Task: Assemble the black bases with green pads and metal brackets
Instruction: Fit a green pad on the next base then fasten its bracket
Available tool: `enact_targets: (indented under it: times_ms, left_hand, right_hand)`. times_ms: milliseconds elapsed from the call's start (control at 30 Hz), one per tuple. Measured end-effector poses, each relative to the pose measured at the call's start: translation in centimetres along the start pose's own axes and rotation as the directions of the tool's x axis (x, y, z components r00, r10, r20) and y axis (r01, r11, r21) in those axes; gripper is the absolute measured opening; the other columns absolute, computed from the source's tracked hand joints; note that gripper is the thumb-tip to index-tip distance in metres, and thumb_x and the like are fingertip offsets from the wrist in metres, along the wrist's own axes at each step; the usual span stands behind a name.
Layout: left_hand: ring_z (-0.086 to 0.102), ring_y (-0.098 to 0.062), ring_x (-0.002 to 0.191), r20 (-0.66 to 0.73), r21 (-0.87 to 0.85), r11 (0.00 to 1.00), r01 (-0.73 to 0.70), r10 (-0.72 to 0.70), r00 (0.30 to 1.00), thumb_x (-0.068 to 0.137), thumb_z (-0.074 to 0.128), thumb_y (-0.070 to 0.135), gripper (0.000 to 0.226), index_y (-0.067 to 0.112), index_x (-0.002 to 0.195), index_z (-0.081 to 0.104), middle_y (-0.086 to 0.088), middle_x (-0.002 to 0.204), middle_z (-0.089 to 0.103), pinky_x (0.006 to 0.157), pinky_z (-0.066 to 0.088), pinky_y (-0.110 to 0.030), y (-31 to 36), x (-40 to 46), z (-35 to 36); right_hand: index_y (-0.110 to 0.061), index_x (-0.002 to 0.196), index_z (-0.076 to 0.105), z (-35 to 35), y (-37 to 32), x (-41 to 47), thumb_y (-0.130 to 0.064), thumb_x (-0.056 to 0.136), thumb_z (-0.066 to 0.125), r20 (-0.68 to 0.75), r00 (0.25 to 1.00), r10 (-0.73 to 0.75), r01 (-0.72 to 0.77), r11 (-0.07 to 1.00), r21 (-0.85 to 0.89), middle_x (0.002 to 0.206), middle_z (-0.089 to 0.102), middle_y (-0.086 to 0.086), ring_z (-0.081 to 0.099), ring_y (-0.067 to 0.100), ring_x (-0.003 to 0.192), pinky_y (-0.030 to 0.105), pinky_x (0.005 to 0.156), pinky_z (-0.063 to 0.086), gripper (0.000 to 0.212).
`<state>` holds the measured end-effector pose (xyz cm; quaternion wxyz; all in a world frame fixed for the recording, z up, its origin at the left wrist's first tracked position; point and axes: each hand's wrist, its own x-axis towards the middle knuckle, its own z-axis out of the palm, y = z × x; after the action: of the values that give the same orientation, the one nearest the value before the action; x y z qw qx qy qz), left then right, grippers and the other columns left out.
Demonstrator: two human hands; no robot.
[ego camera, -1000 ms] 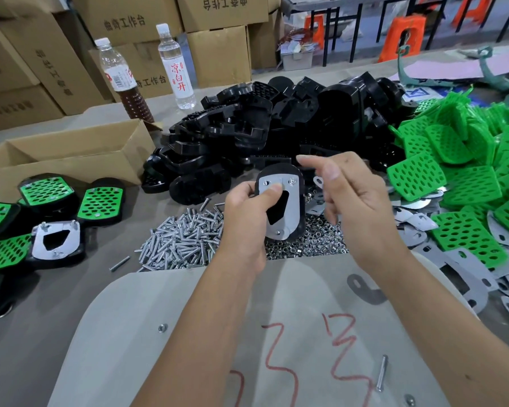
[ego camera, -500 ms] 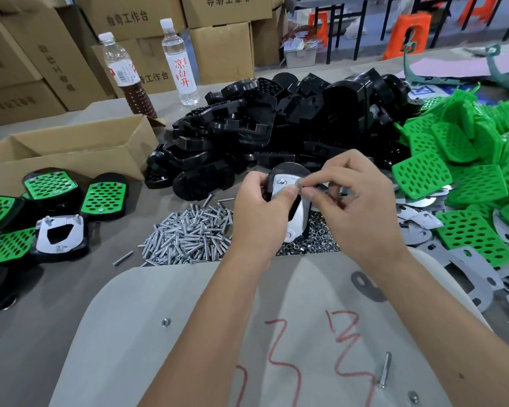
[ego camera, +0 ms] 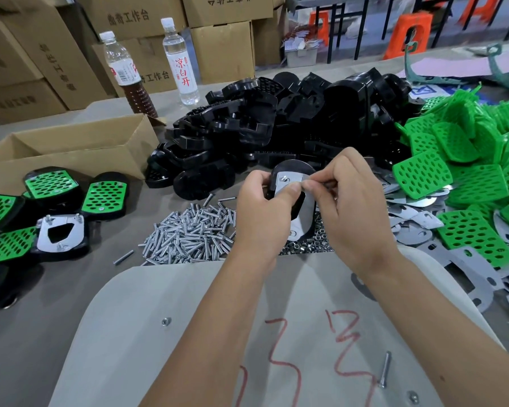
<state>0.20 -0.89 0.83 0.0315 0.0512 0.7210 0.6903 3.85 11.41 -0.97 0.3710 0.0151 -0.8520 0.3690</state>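
My left hand [ego camera: 263, 212] grips a black base [ego camera: 291, 167] with a metal bracket [ego camera: 287, 183] laid on it, thumb pressing the bracket down. A bolt end sticks up through the bracket's top left hole. My right hand [ego camera: 354, 207] pinches at the bracket's top right corner; what sits between its fingertips is hidden. Behind lies a heap of black bases [ego camera: 276, 124], to the right a pile of green pads [ego camera: 459, 177] and loose metal brackets [ego camera: 417, 221]. Bolts [ego camera: 188, 233] and nuts [ego camera: 306, 246] lie under my hands.
Finished assemblies [ego camera: 53, 212] lie at the left beside an open cardboard box [ego camera: 68, 154]. Two bottles [ego camera: 180, 63] stand behind it. A pale board [ego camera: 159, 348] with red marks covers the near table; a single bolt [ego camera: 384, 373] lies on it.
My right hand came down from above the base and closed its fingertips on the bracket's top right corner. The left hand kept hold of the base and raised it slightly.
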Motion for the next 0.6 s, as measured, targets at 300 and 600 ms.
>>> enact_targets:
  times_ms: [300,600]
  left_hand:
    - [0.067,-0.017,0.079,-0.060,-0.066,0.997,-0.037,0.033,0.998,0.096,0.071,0.015,0.009,0.011,0.099,0.064,-0.008,0.091,0.073,0.073,0.057,-0.040,-0.7,0.3,0.4]
    - [0.059,-0.018,0.077,-0.269,-0.018,0.996,-0.090,0.082,0.960,0.081,0.066,0.030,0.017,0.018,0.091,0.058,-0.004,0.089,0.066,0.079,0.056,-0.047,-1.2,2.0,-1.9]
  right_hand:
    - [-0.013,0.096,0.059,0.4,-0.6,0.0,-0.025,0.101,0.068,-0.110,0.989,0.098,-0.089,0.992,0.085,0.090,0.059,-0.002,0.053,0.010,0.080,0.017,0.072,0.042,0.016]
    - [-0.027,0.084,0.077,-1.2,1.3,0.5,-0.038,0.086,0.083,0.658,0.752,0.024,0.073,0.990,-0.120,0.087,0.062,-0.011,0.054,0.007,0.085,0.036,0.079,0.046,0.013]
